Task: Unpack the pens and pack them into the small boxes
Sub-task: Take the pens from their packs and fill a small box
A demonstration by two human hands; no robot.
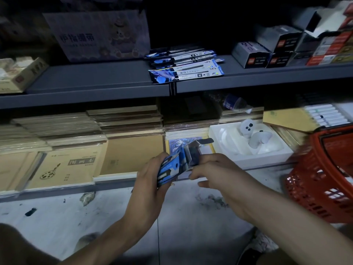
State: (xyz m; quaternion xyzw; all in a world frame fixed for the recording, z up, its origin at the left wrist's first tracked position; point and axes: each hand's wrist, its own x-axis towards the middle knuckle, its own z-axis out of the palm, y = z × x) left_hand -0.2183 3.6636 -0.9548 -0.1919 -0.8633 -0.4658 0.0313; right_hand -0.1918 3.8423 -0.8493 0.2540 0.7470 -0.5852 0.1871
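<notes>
Clearly, what we have in hand is light and thin-walled: a small blue printed cardboard box, held in the air in front of the lower shelf and above the floor. Our left hand wraps its fingers and thumb around the closed end, a full grip across the box's width. Our right hand has its fingers curled at the open end, where the grey end flap stands up, and its thumb and forefinger appear to pinch the edge there. We cannot tell whether any pens are inside. We judge that card this thin will dent under a hard squeeze, so the hold belongs on the long edges and corners, where the folds stiffen it, and not on the flat faces. The flap should be worked by its free edge, since it could tear at the crease. The glossy print looks slick, which calls for a steady hold. More stock, a pile of flat blue and white pen packs, lies on the grey metal upper shelf, well apart from our hands. Those packs look slippery and floppy, best lifted one at a time by an end.
</notes>
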